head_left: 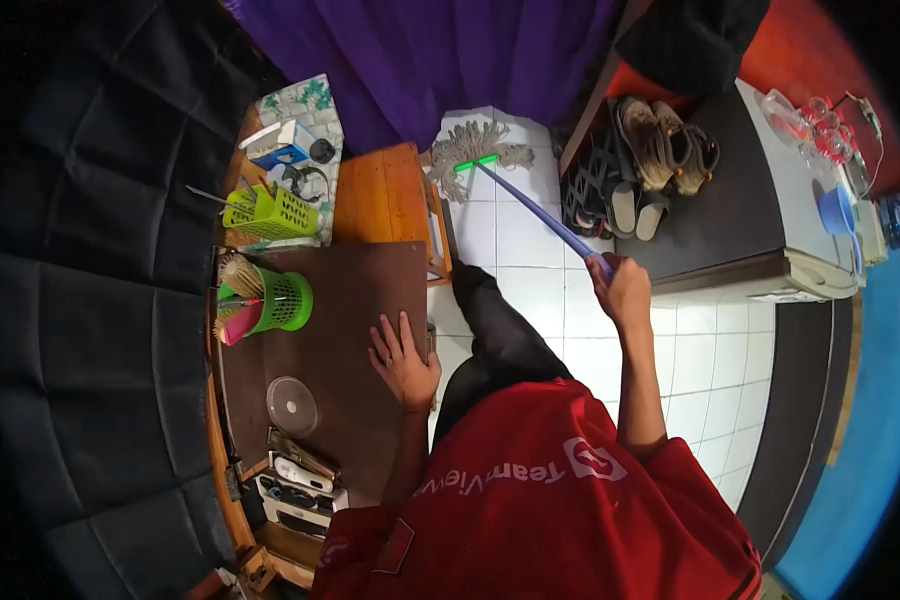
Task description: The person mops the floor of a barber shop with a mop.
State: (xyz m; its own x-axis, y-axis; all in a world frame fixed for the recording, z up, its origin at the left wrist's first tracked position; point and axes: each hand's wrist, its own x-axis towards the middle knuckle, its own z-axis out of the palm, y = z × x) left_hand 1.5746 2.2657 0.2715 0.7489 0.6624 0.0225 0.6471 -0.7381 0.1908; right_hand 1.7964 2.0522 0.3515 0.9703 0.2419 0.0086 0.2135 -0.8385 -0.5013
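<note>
A string mop (475,160) with a grey cotton head and a bright green clamp rests on the white tiled floor, near the purple curtain. Its blue handle slants back toward me, and my right hand (623,290) is wrapped round the upper part. My left hand (407,368) lies flat with fingers spread on the brown tabletop (360,290), close to its right edge. On that table, a green basket (288,302) with brushes and other items stands farther left. Nearer me lies a round, clear lid-like disc (292,406).
A wooden bench (378,200) stands beyond the table. Several shoes (660,150) and sandals sit at the right by a dark-topped cabinet (710,230). A yellow-green basket (270,212) is at the back left. A purple curtain (440,60) hangs ahead. Hair clippers (302,473) lie near left.
</note>
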